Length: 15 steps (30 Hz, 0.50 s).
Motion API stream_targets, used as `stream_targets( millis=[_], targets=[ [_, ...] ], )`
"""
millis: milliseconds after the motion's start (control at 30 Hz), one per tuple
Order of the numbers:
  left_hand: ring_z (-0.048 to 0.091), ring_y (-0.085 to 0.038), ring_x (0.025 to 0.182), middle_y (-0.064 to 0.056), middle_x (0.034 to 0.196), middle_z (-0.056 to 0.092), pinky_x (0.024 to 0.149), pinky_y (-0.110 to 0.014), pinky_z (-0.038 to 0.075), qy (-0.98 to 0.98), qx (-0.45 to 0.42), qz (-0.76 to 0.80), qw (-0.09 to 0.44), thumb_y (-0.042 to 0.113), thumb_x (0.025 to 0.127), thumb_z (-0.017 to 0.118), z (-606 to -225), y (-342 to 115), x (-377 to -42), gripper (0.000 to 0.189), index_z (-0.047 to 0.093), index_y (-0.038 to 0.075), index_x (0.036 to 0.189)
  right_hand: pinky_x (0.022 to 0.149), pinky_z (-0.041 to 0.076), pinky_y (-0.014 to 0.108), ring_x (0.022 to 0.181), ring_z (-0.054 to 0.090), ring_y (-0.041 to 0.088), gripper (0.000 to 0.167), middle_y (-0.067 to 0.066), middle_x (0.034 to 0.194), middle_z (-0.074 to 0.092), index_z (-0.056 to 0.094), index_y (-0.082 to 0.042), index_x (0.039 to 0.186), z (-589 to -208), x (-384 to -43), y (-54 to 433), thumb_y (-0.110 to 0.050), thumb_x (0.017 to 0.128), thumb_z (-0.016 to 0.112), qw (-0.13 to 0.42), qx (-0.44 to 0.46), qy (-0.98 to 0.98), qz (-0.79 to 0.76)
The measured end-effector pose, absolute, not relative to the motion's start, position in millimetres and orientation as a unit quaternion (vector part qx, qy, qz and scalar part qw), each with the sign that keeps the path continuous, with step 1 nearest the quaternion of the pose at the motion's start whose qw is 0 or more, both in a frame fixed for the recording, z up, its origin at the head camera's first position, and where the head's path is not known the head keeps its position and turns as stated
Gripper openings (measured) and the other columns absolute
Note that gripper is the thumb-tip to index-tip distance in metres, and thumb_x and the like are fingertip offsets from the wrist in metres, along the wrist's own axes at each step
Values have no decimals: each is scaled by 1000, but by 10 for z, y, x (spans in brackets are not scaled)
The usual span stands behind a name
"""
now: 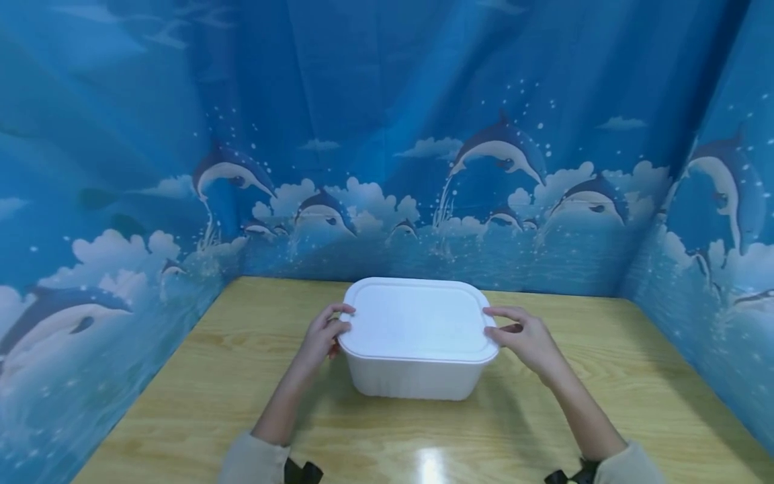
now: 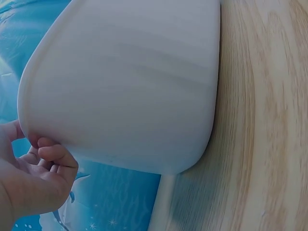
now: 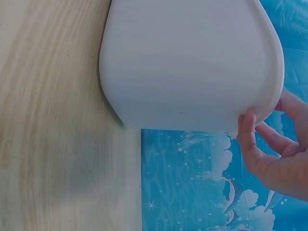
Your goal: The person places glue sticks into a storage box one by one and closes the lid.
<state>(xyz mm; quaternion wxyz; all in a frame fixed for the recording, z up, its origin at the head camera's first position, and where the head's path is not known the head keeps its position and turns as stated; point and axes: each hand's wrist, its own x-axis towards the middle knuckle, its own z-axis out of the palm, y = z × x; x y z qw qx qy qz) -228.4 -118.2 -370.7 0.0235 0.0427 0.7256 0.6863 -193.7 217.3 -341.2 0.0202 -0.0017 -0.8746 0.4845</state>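
Note:
A white plastic storage box (image 2: 130, 82) stands on the table with its flat white lid (image 1: 420, 319) on top. At the lid's left end, my left hand (image 1: 320, 335) pinches the rim, with fingers curled beneath the edge in the left wrist view. My right hand (image 1: 529, 339) grips the opposite end, fingertips at the underside of the rim in the right wrist view. The box's front wall (image 1: 414, 380) faces me. Whatever the box contains is hidden by the lid.
A light wood-grain table (image 1: 199, 390) lies beneath the box. Blue curtains (image 1: 363, 134) printed with dolphins and clouds hang behind it and along both sides. Light-coloured sleeves (image 1: 254, 460) and black wrist straps (image 1: 302, 472) show at the bottom.

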Motion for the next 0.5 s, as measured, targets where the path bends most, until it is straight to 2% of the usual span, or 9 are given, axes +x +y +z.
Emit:
stream_targets(
  millis=[167,500],
  targets=[
    [36,-13,49,-3,59,43,40,-21,28,715,38,698,20,5,87,49,-3695,-1154,-2292,25,54,2,111,81,48,42,101,56,29,56,19,132,43,52,-4,129,-3437,-1942,2195,-33,83,67,16,-6,-863,505],
    [34,-13,48,-3,58,39,40,-21,28,703,29,710,15,5,85,50,-3745,-1164,-2284,25,54,2,110,78,48,36,100,57,28,55,20,130,45,50,-5,130,-3492,-1937,2180,-32,85,66,16,-3,-854,520]
  ],
)
